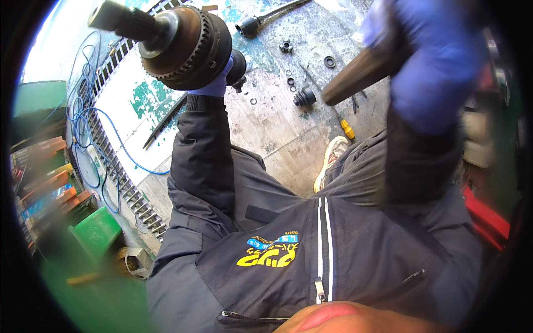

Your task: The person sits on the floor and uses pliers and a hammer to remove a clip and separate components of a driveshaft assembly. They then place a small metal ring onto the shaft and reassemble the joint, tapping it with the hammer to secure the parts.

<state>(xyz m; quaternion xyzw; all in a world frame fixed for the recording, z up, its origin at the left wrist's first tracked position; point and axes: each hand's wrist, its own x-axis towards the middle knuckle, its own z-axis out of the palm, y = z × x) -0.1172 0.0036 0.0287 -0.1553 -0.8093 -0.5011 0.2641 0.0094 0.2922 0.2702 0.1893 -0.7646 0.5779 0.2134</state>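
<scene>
My left hand (214,84), in a blue glove, is closed round a drive shaft just behind its large rusty CV joint (186,50). The joint's toothed ring and splined stub point up and left; the joint hides most of my fingers. Up at the right my right hand (430,75), also gloved in blue and smeared by motion, grips a wooden-handled tool (363,72) that looks like a hammer. Its handle end slants down and left, while its head cannot be made out. The tool and the joint are apart.
On the worn floor lie a black rubber boot (304,97), a yellow-handled screwdriver (346,127), several small rings (330,61) and another shaft (252,25). A dark bar (165,121) rests at left. Blue hose (83,116) coils by the grating; a green bin (97,233) stands lower left.
</scene>
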